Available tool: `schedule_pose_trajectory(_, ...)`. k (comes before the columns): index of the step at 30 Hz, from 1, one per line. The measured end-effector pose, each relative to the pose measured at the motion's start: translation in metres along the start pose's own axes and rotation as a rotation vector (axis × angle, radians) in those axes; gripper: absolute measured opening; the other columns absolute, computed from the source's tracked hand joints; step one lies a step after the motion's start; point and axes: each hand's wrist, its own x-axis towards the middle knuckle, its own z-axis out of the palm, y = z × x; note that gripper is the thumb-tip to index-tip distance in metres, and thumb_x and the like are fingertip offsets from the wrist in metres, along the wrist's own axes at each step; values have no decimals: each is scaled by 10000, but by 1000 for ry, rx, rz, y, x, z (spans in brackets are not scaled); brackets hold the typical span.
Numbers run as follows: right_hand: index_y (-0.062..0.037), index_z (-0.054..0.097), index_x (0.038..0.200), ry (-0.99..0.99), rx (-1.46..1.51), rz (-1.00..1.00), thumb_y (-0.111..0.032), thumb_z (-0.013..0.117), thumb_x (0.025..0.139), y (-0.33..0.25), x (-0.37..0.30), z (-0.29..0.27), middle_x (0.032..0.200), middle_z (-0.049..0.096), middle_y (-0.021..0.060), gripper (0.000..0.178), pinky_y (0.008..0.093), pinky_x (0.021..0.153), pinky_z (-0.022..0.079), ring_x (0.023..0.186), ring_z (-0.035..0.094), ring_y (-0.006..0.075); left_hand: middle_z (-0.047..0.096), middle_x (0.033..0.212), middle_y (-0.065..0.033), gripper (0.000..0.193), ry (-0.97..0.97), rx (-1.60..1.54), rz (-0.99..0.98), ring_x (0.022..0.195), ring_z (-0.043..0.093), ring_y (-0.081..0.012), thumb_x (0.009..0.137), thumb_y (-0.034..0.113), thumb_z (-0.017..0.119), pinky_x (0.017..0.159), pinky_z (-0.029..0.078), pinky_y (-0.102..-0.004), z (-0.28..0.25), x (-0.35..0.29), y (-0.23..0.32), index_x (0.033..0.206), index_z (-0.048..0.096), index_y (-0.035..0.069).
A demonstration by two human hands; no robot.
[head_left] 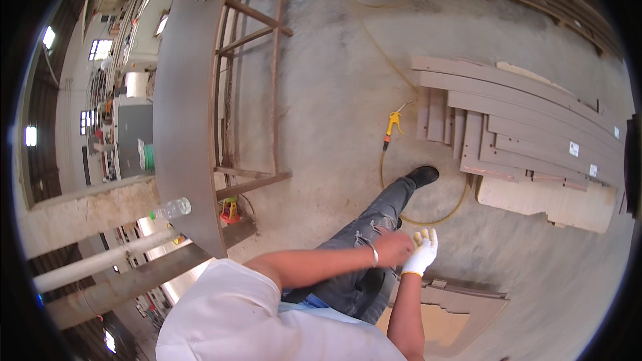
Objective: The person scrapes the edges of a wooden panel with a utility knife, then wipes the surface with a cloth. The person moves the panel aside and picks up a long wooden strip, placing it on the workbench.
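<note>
My right hand (pixel 422 251) wears a white glove and points up with its fingers spread, holding nothing. My bare left hand (pixel 393 249), with a metal bangle at the wrist, reaches across from the left and presses against the glove's palm side, fingers curled on it. Both hands hover above my thigh in torn grey jeans (pixel 364 241). My black shoe (pixel 422 175) stands on the concrete floor beyond them.
A yellow air gun (pixel 393 124) with a yellow hose lies on the floor ahead. Stacked brown boards (pixel 528 127) lie to the right, and a cut panel (pixel 468 304) below my hands. A long brown worktop (pixel 184 93) on a metal frame runs along the left, bearing a plastic bottle (pixel 172 208).
</note>
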Motion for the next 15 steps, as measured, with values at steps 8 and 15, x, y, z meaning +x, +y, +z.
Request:
schedule_pose_trajectory(8, -86, 478, 1553, 176, 110, 130, -132, 518, 997, 57, 17, -14, 1490, 554, 238, 559, 533, 959, 550, 1182, 639, 394, 668, 1031, -159, 121, 144, -307, -387, 993, 662, -405, 946, 184, 642, 864, 523, -503, 62, -30, -9, 961, 674, 68)
schedule_pose_trajectory(15, 69, 605, 1391, 121, -96, -30, 12, 537, 987, 97, 30, 76, 1294, 671, 230, 414, 360, 910, 612, 1096, 704, 294, 650, 977, -174, 80, 159, -252, -383, 963, 656, -416, 952, 125, 616, 822, 518, -505, 24, -32, -78, 930, 635, 50)
